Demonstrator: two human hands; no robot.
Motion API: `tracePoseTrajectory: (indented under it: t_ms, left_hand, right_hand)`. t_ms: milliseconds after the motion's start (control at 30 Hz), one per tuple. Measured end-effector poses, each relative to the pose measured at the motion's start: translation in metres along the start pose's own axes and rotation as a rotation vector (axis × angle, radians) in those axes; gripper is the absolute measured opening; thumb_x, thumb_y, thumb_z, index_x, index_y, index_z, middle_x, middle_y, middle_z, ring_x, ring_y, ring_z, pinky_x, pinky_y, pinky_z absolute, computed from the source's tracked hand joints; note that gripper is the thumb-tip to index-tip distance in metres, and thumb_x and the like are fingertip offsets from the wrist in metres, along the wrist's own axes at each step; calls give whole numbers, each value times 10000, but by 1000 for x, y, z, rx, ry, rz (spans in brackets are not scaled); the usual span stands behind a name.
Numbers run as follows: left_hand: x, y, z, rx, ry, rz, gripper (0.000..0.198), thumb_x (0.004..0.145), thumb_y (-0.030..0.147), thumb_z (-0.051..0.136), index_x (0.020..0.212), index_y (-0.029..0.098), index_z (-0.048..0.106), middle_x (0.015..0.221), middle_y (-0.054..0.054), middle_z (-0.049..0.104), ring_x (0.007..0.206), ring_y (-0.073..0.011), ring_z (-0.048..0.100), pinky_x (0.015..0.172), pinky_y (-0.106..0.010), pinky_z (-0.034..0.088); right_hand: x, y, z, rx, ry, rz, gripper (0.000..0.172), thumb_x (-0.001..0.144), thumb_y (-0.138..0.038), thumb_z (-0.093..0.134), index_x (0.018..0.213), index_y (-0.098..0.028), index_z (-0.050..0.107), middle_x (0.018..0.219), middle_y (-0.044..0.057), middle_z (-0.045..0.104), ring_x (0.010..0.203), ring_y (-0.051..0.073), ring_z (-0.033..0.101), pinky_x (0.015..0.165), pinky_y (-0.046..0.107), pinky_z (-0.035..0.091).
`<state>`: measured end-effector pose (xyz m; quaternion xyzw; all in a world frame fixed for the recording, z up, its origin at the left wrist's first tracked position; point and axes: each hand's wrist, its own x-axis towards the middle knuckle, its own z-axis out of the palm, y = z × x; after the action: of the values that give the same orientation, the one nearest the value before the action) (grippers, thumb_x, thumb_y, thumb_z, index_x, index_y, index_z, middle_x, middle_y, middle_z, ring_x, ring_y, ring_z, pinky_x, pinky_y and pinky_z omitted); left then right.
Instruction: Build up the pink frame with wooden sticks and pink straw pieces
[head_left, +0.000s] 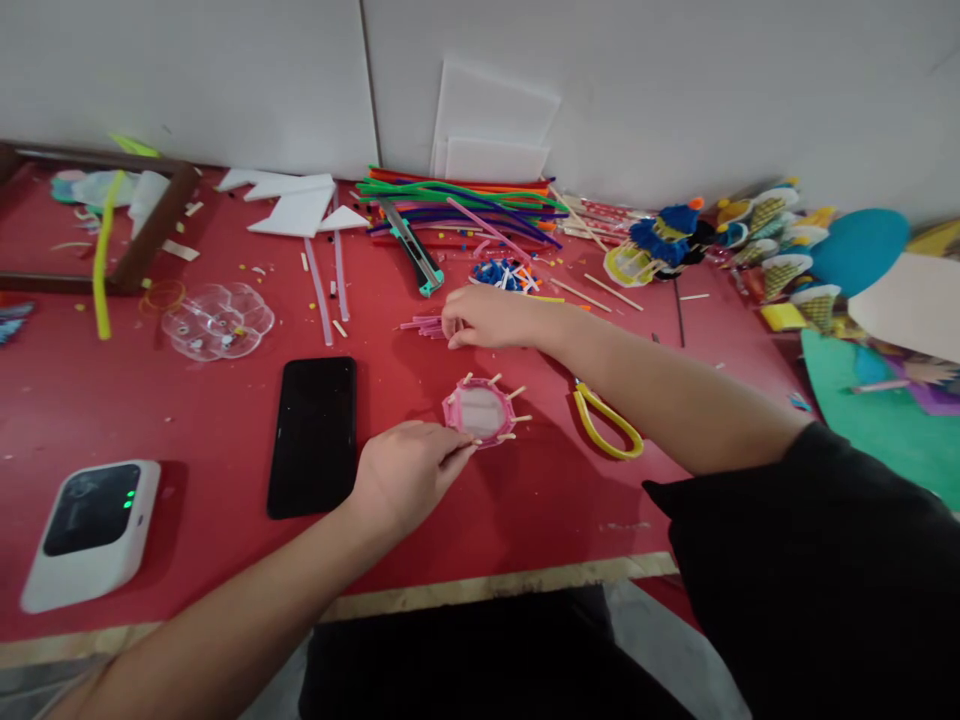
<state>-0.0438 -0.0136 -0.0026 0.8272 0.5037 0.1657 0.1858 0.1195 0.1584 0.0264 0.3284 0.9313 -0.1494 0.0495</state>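
Observation:
My left hand [409, 470] pinches the lower left edge of a small craft piece [482, 412]. The piece has a whitish round base, a pink rim and several short wooden sticks standing out around it. Farther back, my right hand [491, 318] curls its fingers over the right end of a small bunch of thin pink strips [422, 326]. Its fingertips are partly hidden, so what lies between them does not show. Just behind that hand sits a pile of short blue, white and orange pieces [501, 274].
Yellow-handled scissors [609, 425] lie under my right forearm. Left are a black phone [313, 437], a white device [91, 535] and a clear flower-shaped tray [219, 322]. A box cutter [412, 250] and colored pipe cleaners [465, 205] lie at the back. Finished-looking crafts [776, 245] crowd the right.

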Motion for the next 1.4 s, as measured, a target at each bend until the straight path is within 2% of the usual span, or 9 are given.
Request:
tracePoseTrajectory:
  t_ms: [433, 600, 667, 833, 1000, 1100, 1233, 1333, 1400]
  left_hand:
    - [1, 0, -1, 1, 3, 10, 181, 911, 325, 601, 914, 261, 770, 857, -13, 782, 752, -174, 693, 624, -256, 462]
    - [1, 0, -1, 14, 14, -3, 185, 914, 337, 595, 917, 277, 770, 803, 0, 771, 681, -155, 667, 589, -249, 426]
    - [1, 1, -2, 23, 16, -7, 189, 912, 343, 597, 896, 271, 771, 772, 1, 763, 651, -151, 654, 575, -250, 411]
    - [3, 3, -3, 48, -28, -7, 219, 915, 347, 584, 841, 244, 762, 794, -13, 765, 688, -167, 666, 570, -252, 397]
    - [4, 2, -4, 62, -44, -14, 225, 915, 354, 578, 851, 247, 766, 791, -19, 762, 698, -179, 667, 572, -257, 396]
    - [5, 3, -5, 56, -32, -13, 232, 913, 352, 572, 855, 246, 770, 766, -17, 758, 679, -179, 661, 574, -261, 399]
    - [5, 4, -5, 48, -23, -4, 238, 916, 336, 567, 844, 239, 772, 731, -10, 751, 619, -160, 639, 547, -253, 383]
    - [5, 3, -5, 46, -14, -5, 217, 906, 340, 586, 862, 247, 778, 728, -5, 753, 608, -157, 636, 536, -250, 381]
    - [5, 2, -4, 47, -15, -5, 200, 899, 334, 599, 876, 253, 780, 740, -4, 759, 613, -158, 642, 543, -250, 391]
  right_hand:
    - [-6, -13, -3, 59, 6, 205, 181, 793, -106, 717, 973, -121, 718, 900, 63, 733, 834, 170, 651, 737, 264, 403]
    - [-10, -8, -11, 46, -40, 216, 52, 804, -99, 679, 844, -119, 706, 861, 67, 714, 822, 185, 645, 738, 278, 417]
    - [-21, -5, -19, 102, 65, 201, 70, 838, -115, 640, 895, -121, 679, 892, 63, 702, 837, 185, 632, 752, 291, 428]
    - [-77, -14, -29, 495, 528, 182, 155, 917, -226, 581, 1063, -181, 609, 791, -13, 673, 752, 142, 639, 738, 298, 492]
    - [-127, -25, 1, 710, 734, 248, 179, 858, -363, 671, 871, -193, 617, 807, 8, 691, 762, 153, 673, 737, 308, 542]
    - [-141, -23, 25, 786, 646, 303, 181, 913, -380, 581, 889, -202, 559, 914, 47, 724, 867, 175, 690, 806, 341, 535]
    - [-154, -20, 34, 683, 296, 331, 110, 952, -323, 494, 952, -218, 527, 990, 64, 740, 966, 201, 681, 843, 342, 489]
    - [-163, -24, 25, 694, -20, 219, 94, 969, -293, 464, 962, -215, 515, 987, 59, 755, 896, 174, 679, 781, 300, 476]
    - [-167, -29, 19, 821, -261, 53, 115, 982, -297, 455, 936, -206, 509, 954, 68, 764, 833, 156, 679, 732, 280, 481]
